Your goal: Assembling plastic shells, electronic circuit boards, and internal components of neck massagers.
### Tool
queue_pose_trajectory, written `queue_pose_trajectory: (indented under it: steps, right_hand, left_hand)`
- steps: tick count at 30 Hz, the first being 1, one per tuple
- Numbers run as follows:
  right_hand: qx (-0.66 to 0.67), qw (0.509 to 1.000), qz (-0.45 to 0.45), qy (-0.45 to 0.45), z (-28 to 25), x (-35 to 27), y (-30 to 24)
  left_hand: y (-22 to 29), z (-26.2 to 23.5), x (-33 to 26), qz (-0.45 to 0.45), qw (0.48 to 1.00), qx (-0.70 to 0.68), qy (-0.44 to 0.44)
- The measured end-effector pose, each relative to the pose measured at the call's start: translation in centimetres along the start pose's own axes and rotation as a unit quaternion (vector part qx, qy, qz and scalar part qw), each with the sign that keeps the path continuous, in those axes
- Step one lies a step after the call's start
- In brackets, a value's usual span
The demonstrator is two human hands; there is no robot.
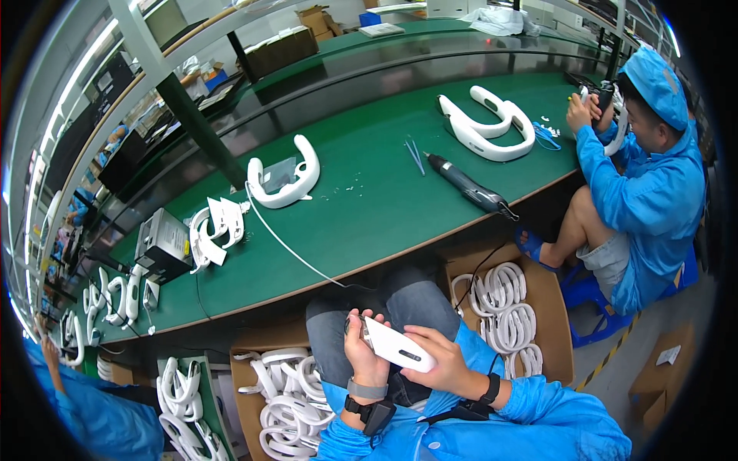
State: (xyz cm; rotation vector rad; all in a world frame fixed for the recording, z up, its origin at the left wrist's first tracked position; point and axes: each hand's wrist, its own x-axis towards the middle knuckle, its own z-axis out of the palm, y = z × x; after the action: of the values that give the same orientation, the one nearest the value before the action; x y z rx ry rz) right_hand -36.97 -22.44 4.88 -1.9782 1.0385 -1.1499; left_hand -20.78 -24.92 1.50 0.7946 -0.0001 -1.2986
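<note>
Above my lap, a white plastic shell with a small dark slot near one end is held in both hands. My left hand has its fingers curled round the far left end. At the slotted end, my right hand grips with the thumb and fingers; some fingertips are hidden behind the shell. On the green bench beyond lie a black electric screwdriver and blue tweezers. A white U-shaped housing rests behind them, and another U-shaped housing lies further left.
Cardboard boxes of white curved parts stand at my left and right. A white cable hangs over the bench's front edge. A person in blue works at the right; another blue sleeve shows at lower left. A grey metal box sits on the bench.
</note>
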Motion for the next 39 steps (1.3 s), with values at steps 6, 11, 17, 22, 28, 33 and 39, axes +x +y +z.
queue_pose_trajectory:
  steps: [6, 11, 17, 22, 28, 33, 39]
  right_hand:
    - [0.078, 0.997, -0.015, -0.014, -0.1, 0.5, 0.6]
    - [0.043, 0.995, -0.078, -0.041, -1.7, 1.6, 0.8]
    - [0.295, 0.942, 0.117, 0.113, -1.7, 0.4, 4.0]
    - [-0.084, 0.992, -0.055, 0.079, -7.5, 13.4, 4.8]
    - [-0.259, 0.957, -0.084, 0.098, -5.5, 25.7, 8.7]
    - [-0.311, 0.944, -0.094, 0.050, -4.2, 29.0, 12.5]
    - [-0.391, 0.901, -0.156, 0.108, -4.0, 27.9, 10.1]
  left_hand:
    - [0.9, -0.5, 1.1, 0.001, 1.000, 0.009, 0.029]
    - [1.5, 0.4, 1.8, -0.025, 0.998, 0.010, 0.051]
    - [1.9, 1.0, -0.7, -0.031, 0.997, -0.048, -0.058]
    - [-0.1, -6.0, -5.7, -0.096, 0.907, 0.252, -0.323]
    - [2.1, -6.6, -7.1, 0.040, 0.720, 0.582, -0.377]
    - [2.7, -5.9, -6.8, -0.041, 0.781, 0.538, -0.313]
    - [-0.4, -11.6, -6.5, -0.051, 0.883, 0.440, -0.157]
